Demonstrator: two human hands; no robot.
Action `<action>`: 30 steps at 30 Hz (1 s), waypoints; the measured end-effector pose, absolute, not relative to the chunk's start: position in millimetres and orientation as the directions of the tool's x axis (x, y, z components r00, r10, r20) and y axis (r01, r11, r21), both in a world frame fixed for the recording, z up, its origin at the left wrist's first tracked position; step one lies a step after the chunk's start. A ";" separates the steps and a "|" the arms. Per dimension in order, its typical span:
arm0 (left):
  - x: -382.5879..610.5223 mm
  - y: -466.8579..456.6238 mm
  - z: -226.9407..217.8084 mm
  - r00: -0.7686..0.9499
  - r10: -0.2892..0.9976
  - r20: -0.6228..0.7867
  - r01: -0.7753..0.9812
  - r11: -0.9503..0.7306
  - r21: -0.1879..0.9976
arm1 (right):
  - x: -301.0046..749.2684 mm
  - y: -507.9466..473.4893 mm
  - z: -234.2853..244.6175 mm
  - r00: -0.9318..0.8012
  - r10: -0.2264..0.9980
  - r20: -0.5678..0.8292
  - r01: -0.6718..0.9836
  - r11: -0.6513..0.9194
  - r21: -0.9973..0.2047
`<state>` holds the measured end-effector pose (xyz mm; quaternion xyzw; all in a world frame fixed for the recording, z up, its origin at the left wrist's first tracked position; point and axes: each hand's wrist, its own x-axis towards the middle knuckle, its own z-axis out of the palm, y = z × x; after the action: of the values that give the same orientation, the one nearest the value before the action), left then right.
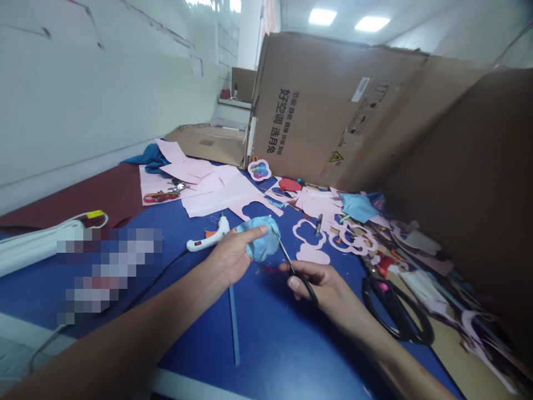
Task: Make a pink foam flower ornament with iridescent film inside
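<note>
My left hand pinches a light blue round piece of foam or felt above the blue table top. Small black-handled scissors sit in my right hand, fingers through the loops. The blades point up and left and meet the right edge of the blue piece. Both forearms reach in from the bottom of the view.
A white hot-glue gun with a black cord lies left of the blue piece. Pink sheets and pink cut-out scraps cover the far side. Large black scissors lie at right. Cardboard boxes wall off the back and right. A thin blue stick lies on the table.
</note>
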<state>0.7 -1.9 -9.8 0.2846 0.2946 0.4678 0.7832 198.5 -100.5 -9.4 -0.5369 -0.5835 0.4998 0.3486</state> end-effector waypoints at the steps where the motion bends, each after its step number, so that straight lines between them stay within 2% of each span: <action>1: 1.1 -2.0 -10.4 0.391 0.899 -0.197 -0.575 0.406 0.711 | 198.5 -100.6 -9.6 -0.183 0.974 -0.131 0.277 -0.077 -0.958; 11: 3.1 -5.6 -8.8 0.369 0.899 -0.238 -0.632 0.430 0.645 | 198.8 -101.3 -13.8 -0.184 0.975 -0.126 0.244 -0.079 -0.967; 20: 2.7 -8.0 -6.3 0.364 0.903 -0.229 -0.609 0.417 0.675 | 198.2 -102.0 -12.4 -0.195 0.971 -0.137 0.247 -0.087 -0.965; 30: 6.4 -12.2 -2.7 0.362 0.890 -0.279 -0.570 0.448 0.689 | 198.1 -101.4 -10.7 -0.184 0.974 -0.133 0.224 -0.090 -0.970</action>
<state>6.4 -12.2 -2.7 0.2476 0.3229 0.4636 0.7871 198.1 -101.4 -10.7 -0.5262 -0.5690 0.5179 0.3622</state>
